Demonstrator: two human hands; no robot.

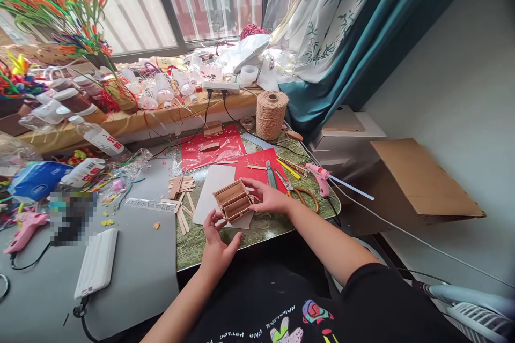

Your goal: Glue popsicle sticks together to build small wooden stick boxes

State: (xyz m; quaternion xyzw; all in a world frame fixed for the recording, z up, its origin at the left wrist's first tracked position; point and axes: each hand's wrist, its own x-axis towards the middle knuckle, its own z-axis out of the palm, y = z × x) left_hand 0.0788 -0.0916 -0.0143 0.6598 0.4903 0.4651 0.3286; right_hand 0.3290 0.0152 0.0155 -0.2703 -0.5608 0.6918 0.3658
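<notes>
A small brown cardboard box (237, 206), its lid tilted back and its edges trimmed with a twine-like border, is held over the near edge of the table. My right hand (267, 198) grips the box's right side between thumb and fingers. At the lower left corner is my left hand (217, 241), its thumb spread wide and its fingertips beside the box; whether they touch it I cannot tell. Under the box lie a white sheet (209, 187) and a red sheet (257, 163). Wooden craft sticks (183, 222) lie to the left.
Scissors (308, 198), a utility knife (270, 174) and a pink glue gun (319, 177) lie to the right. A twine spool (271, 118) stands behind. Farther left are a clear ruler (151, 204) and a white power bank (96, 262). Bottles and a power strip (221, 86) crowd the sill.
</notes>
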